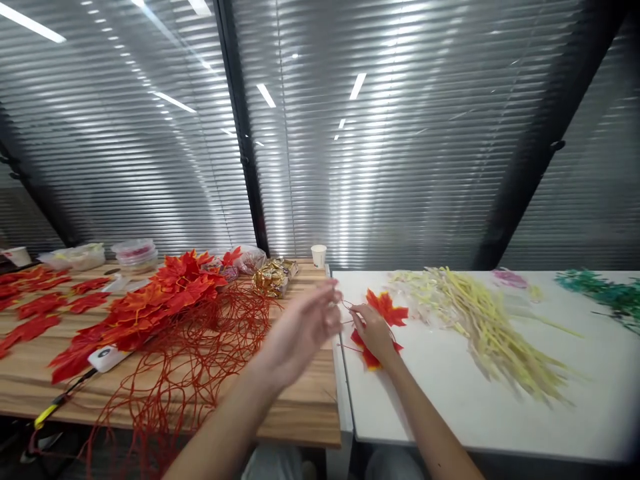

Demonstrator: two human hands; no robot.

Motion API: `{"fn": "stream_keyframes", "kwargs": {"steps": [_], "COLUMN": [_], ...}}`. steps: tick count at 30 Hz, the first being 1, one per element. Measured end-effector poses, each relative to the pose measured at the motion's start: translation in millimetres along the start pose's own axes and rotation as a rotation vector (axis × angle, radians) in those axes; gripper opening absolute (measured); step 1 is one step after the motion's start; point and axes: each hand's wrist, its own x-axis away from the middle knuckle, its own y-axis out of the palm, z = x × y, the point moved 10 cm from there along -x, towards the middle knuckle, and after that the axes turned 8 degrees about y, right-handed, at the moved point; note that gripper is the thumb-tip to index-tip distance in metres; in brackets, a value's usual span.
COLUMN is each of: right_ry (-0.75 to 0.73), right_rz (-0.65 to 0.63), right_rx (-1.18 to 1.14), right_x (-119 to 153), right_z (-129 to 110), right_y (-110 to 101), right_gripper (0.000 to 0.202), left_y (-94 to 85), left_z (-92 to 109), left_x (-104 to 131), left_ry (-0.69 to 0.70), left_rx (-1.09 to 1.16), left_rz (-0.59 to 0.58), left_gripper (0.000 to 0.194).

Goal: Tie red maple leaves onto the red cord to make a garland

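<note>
My left hand [310,323] is raised above the seam between two tables, its fingers curled and somewhat blurred. A thin red cord [346,305] runs from its fingertips to my right hand [374,330], which pinches the cord between thumb and fingers. Beneath and beside my right hand lie red maple leaves with yellow edges, one leaf [387,308] beyond the hand and another leaf [370,359] partly hidden under it. To the left, a loose tangle of red cords [200,353] spreads over the wooden table and hangs off its front edge.
A pile of red maple leaves [165,300] covers part of the wooden table [300,413], near a white device [107,358], a gold packet [275,277] and a paper cup [319,256]. Yellow strands [490,320] and green foliage [607,293] lie on the white table [450,413].
</note>
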Motion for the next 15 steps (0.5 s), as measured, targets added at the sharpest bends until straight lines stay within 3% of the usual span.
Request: {"fn": "stream_keyframes", "kwargs": {"steps": [2,4,6,8,9,11,13,15], "right_ry": [0.002,0.008,0.023,0.051,0.064,0.078,0.070,0.050], "right_rz": [0.003,0.005,0.002,0.001,0.005,0.025,0.050,0.065], "right_rx": [-0.024,-0.051,-0.073,-0.085,-0.087,-0.083,-0.075,-0.076], "right_x": [-0.2,-0.4,-0.4,-0.4,-0.4,-0.4,-0.4,-0.6], "right_z": [0.8,1.6,2.6,4.4,5.1,5.0,2.2,-1.8], "right_y": [1.4,2.5,3.4,3.3,2.6,0.1,-2.6,-4.0], "right_gripper": [0.017,0.017,0.017,0.017,0.017,0.017,0.016,0.016], "left_y": [-14.1,-40.7,-83.6,-135.6,-162.9,-222.6,-275.8,-315.0], "left_z": [74.1,140.0,189.0,220.3,228.0,230.5,226.6,227.3], "left_x": [5.3,3.7,-3.1,-10.6,-17.7,-36.3,-47.7,-47.4], "left_ry": [0.331,0.643,0.875,0.995,0.963,0.725,0.474,0.352], "left_rx": [-0.191,-0.373,-0.590,-0.859,-1.023,-1.319,-1.563,-1.708], "left_rz": [0.081,0.191,0.378,0.612,0.706,0.806,0.800,0.796], "left_gripper": [0.017,0.022,0.025,0.026,0.027,0.024,0.020,0.010]}}
